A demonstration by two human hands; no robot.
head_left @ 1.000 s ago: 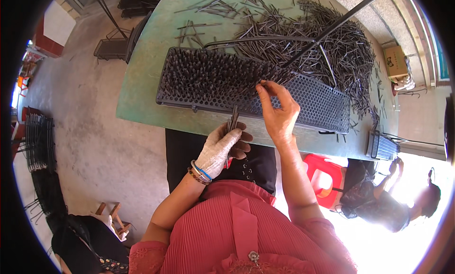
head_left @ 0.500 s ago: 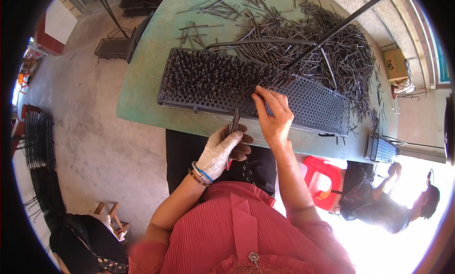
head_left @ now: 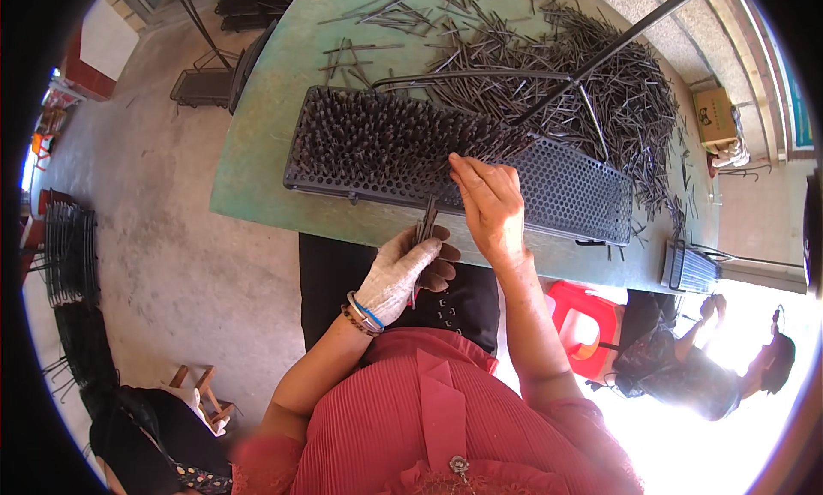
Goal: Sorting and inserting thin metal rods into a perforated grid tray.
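Observation:
My left hand [head_left: 399, 268], in a white knit glove with a darkened palm side, is closed around a small bundle of thin dark rods [head_left: 426, 221]. It is just in front of a black perforated tray [head_left: 583, 186] on the table. Many dark rods [head_left: 369, 139] stand upright in the holes over the tray's left and middle parts. Bare, my right hand [head_left: 490, 205] reaches over the tray's front edge, fingertips pinched together beside the standing rods. Whatever is between those fingertips is too small to make out. At the tray's right end the holes show no rods.
A large heap of loose dark rods [head_left: 634, 92] covers the back right of the green table [head_left: 257, 165]. A black metal bar frame [head_left: 591, 65] crosses above the tray. To the right are a red plastic stool [head_left: 607, 319] and another person [head_left: 686, 366].
My right hand has shifted slightly left along the standing rods, its fingertips still pinched. The gloved left hand and its bundle have barely moved.

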